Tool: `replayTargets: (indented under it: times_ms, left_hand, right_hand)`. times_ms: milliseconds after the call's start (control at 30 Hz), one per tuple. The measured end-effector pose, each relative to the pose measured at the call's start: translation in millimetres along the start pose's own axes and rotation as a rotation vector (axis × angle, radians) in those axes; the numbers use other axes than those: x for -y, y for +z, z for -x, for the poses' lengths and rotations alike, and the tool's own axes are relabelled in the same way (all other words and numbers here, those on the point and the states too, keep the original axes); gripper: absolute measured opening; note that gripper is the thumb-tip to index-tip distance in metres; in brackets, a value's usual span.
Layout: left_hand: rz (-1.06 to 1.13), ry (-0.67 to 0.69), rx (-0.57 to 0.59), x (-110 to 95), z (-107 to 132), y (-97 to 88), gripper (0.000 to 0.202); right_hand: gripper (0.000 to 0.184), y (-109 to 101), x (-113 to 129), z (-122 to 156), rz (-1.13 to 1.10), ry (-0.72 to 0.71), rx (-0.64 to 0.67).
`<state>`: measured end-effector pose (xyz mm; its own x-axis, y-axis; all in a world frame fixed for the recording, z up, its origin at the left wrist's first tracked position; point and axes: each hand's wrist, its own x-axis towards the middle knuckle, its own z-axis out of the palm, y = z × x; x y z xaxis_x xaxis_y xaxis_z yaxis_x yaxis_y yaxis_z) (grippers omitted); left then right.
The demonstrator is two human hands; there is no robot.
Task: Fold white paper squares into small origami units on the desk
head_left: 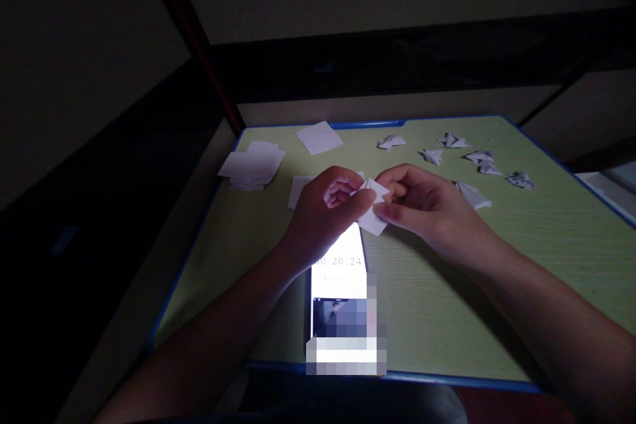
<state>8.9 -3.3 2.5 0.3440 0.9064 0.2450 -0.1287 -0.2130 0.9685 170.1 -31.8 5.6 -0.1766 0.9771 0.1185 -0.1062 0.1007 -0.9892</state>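
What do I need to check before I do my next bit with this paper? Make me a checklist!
1. Both hands on the paper: ok. Your left hand and right hand pinch the small white paper.
2. Edges lined up: cannot tell. The paper is small here and your hands hide some of it.
3. Good light: not ok. The room is dark, though the phone screen glows.
4. Stack of sheets away from your hands: ok. It sits at the left side of the table.
5. Folded piece behind your right hand, not touching it: cannot tell. Your hand partly covers it.
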Motion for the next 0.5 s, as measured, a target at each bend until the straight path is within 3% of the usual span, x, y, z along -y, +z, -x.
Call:
replayTargets:
  times_ms: [200,500]
  left_hand:
    - [-0.08,0.016,-0.032,2.4,-1.7,-2.8,0.01]
    - [-0.236,0.041,-0.07,-3.0,-0.2,-0.3,0.008]
  right_hand:
    - [0.023,0.4,2.9,0.8,0.031,0.013,0.037]
    - [0.025,-1.5,2.7,-1.1,0.021,-0.036,-0.098]
